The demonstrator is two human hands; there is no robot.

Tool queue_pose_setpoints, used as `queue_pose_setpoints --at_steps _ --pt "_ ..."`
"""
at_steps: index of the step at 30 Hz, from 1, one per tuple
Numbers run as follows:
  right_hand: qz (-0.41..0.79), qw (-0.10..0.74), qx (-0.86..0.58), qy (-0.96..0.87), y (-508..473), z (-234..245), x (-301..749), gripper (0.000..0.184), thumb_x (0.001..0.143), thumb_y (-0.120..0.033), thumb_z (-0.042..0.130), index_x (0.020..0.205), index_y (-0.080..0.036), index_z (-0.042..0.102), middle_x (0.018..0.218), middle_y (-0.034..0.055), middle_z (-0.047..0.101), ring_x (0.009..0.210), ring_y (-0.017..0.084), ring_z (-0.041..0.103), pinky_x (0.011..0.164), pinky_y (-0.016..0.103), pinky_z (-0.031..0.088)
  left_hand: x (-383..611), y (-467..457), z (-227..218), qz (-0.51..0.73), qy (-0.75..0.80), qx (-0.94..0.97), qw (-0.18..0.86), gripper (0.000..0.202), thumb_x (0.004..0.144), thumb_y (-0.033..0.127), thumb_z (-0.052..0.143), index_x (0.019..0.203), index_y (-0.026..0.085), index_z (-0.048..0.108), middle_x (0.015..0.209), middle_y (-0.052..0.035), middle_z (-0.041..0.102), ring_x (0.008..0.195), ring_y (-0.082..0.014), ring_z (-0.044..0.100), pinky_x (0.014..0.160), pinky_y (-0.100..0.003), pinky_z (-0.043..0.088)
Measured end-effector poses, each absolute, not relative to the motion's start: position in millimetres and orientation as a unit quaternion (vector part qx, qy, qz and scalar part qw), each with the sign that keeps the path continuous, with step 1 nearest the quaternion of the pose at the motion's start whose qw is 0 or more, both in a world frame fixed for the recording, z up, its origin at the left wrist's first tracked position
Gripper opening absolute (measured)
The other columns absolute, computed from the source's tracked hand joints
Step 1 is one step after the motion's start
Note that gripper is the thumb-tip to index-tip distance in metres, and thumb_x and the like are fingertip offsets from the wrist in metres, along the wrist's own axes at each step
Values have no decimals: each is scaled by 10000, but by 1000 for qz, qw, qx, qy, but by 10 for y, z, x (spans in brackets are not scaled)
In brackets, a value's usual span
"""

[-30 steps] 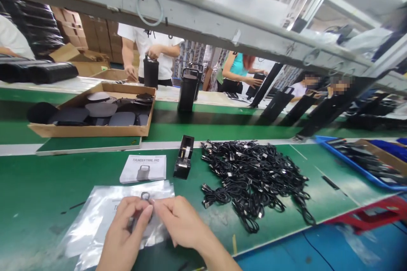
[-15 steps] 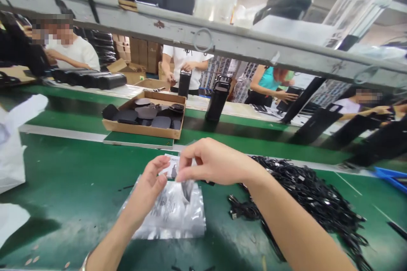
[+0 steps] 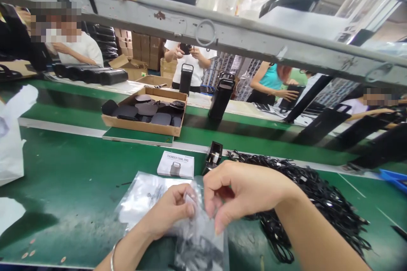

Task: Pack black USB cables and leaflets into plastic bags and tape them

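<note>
My left hand [image 3: 170, 214] and my right hand [image 3: 237, 192] both pinch the top edge of a clear plastic bag [image 3: 199, 237] held low over the green bench [image 3: 70, 186]. Something dark shows through the bag's lower part. More clear bags [image 3: 143, 197] lie flat under my left hand. A white booklet [image 3: 176, 164] lies just beyond them. A black tape dispenser [image 3: 213, 156] stands behind my right hand. A heap of black cables [image 3: 318, 203] lies to the right of my right arm.
A cardboard tray [image 3: 144, 127] of dark round pads sits beyond the bench. Black cylinder speakers [image 3: 221, 97] stand on the conveyor. Other people work across the line. White bags [image 3: 12, 144] lie at the left. A grey shelf beam [image 3: 203, 34] crosses overhead.
Both hands came down closer to me. They now hold a clear bag by its top edge, with something dark inside. The booklet and tape dispenser are uncovered again.
</note>
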State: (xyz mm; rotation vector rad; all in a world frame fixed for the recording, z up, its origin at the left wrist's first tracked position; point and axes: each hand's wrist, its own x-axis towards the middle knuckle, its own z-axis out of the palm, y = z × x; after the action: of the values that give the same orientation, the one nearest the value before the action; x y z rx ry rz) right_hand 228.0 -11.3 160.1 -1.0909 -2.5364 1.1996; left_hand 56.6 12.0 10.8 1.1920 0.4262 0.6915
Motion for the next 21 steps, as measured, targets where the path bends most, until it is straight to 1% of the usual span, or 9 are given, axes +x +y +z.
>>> queue_pose_setpoints --at_steps 3,6,9,13,15,16,18,19,21 --pt "284 38 -409 -867 -159 1541 2387 122 688 -295 663 743 -187 669 637 -22 535 563 71 467 510 168 340 493 116 160 352 292 628 629 375 729 491 574 629 131 544 595 0 484 582 -101 418 569 -209 346" --pt "172 62 -484 -856 -190 1417 2435 127 693 -321 662 671 -199 639 801 0 542 672 101 492 597 207 360 412 122 161 340 376 695 510 401 851 468 384 799 149 621 645 -21 527 632 -126 453 600 -226 362" --pt "127 98 -513 -843 -175 1303 2432 207 681 -374 664 659 -183 587 950 9 507 709 108 483 619 230 364 402 139 116 375 403 688 472 323 851 434 412 904 172 592 778 -21 578 723 -128 504 666 -218 395" --pt "152 115 -500 -845 -117 1218 2485 216 726 -356 627 652 -167 552 860 8 523 731 114 487 648 232 372 442 172 111 419 416 677 440 262 810 408 495 766 160 565 693 0 554 639 -104 498 589 -188 399" --pt "183 185 -521 -813 -112 1149 2534 178 732 -342 622 770 -181 559 857 8 538 771 120 499 688 236 386 448 183 140 431 436 672 415 292 823 413 466 750 155 582 666 -5 563 617 -105 494 566 -190 398" --pt "209 232 -534 -786 -118 1092 2549 251 710 -343 643 888 -192 551 902 12 545 804 122 506 710 238 396 448 187 154 439 448 666 403 303 826 414 460 747 153 592 667 -10 577 614 -107 497 563 -192 401" --pt "277 305 -548 -728 -140 931 2541 582 631 -347 709 1135 -207 454 1021 30 540 868 129 513 736 239 414 444 193 167 448 465 653 397 319 826 418 456 748 149 610 689 -23 610 631 -116 519 584 -201 422" --pt "306 323 -553 -704 -150 832 2515 655 614 -340 720 1185 -208 429 1043 34 543 876 131 518 736 238 419 441 197 163 449 466 646 405 317 824 419 459 768 150 618 710 -29 627 656 -124 540 606 -207 438" --pt "348 338 -566 -667 -158 631 2434 444 675 -318 669 1080 -190 543 955 26 593 820 128 535 709 237 421 427 210 142 442 461 636 433 283 796 407 507 852 158 629 759 -36 654 702 -141 581 635 -222 467"
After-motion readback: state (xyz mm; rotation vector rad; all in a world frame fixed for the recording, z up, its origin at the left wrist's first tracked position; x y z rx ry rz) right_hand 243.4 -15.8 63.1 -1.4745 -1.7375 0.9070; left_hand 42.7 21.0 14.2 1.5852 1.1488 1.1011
